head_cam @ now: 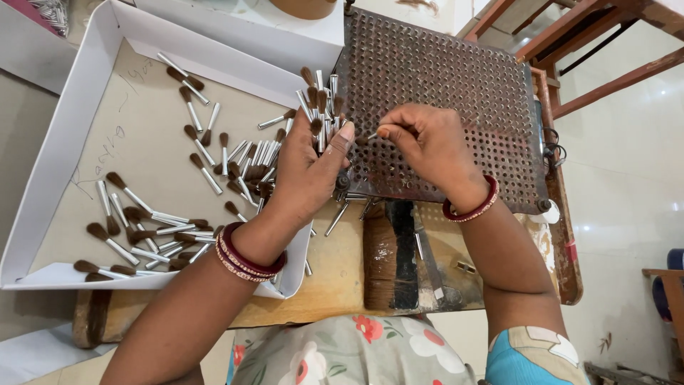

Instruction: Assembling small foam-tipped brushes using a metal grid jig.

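Here the left hand [308,167] is closed around a bunch of small brushes [320,114], bristle tips up, at the edge of a perforated metal plate [456,93]. The right hand [424,139] pinches one thin brush ferrule [371,135] over the plate's holes. More brushes lie loose in the white cardboard tray [64,135] on the wooden tabletop [335,278].

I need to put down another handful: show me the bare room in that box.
The white cardboard tray is bare along its left wall and upper-left corner. It is crowded with small brushes at the bottom edge and beside the left hand, which holds a bunch.
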